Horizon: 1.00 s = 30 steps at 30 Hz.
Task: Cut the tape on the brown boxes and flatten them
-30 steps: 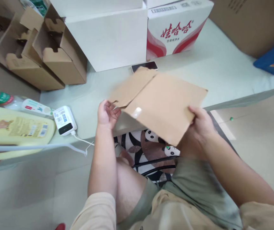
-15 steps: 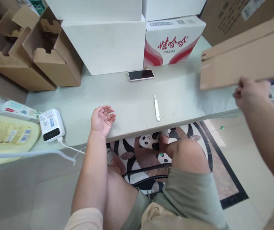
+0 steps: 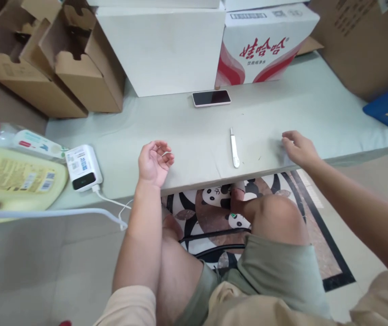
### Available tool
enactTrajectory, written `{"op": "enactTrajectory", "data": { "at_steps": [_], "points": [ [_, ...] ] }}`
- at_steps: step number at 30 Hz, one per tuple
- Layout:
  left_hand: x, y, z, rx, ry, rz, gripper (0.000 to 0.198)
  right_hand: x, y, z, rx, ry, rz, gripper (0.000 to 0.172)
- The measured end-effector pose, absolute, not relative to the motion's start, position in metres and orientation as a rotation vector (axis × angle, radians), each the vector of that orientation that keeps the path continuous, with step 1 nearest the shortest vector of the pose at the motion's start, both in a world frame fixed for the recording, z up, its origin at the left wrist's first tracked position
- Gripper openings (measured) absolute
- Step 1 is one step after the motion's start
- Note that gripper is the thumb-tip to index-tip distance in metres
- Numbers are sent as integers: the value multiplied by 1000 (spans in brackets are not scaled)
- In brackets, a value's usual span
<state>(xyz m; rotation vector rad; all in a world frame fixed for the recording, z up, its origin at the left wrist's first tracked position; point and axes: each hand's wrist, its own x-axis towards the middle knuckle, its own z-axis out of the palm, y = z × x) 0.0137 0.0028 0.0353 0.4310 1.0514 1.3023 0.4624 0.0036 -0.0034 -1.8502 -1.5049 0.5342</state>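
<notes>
Hands look empty: left hand [image 3: 154, 165] loosely curled, right hand [image 3: 300, 148] half-open; I judge lull, grasping knife [image 3: 234, 148] needs inward reach.

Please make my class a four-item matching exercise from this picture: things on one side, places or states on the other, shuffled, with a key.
Column 1
1. left hand
2. white knife
3. phone
4. white device with a black panel

Column 2
A. flat in front of the white boxes
B. a cable plugged in, beside the yellow bottle
C. palm turned up, fingers curled, holding nothing
D. on the table, nearer its front edge than the phone, left of the right hand

Pairs: 1-C, 2-D, 3-A, 4-B
</notes>
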Motion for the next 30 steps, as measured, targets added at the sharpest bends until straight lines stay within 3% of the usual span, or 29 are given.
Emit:
{"op": "enactTrajectory", "data": {
  "at_steps": [3, 8, 16, 22, 26, 30],
  "points": [
    [14, -8, 41, 421, 980, 1325, 22, 429, -7, 29, -2144, -1663, 416, 31],
    [1, -17, 47, 390, 871, 1418, 21, 351, -1, 82, -2044, -2101, 271, 46],
    [-34, -30, 55, 407, 814, 1466, 23, 191, 59, 88, -1460, -2578, 115, 43],
    [-52, -34, 58, 574, 792, 1424, 25, 65, 122, 96, -1381, -2656, 97, 46],
    [-61, -36, 56, 614, 794, 1460, 27, 1, 146, 118, -1542, -2563, 149, 64],
    [-71, -40, 56, 640, 777, 1475, 36, -34, 157, 127, -1600, -2330, 411, 73]
  ]
}}
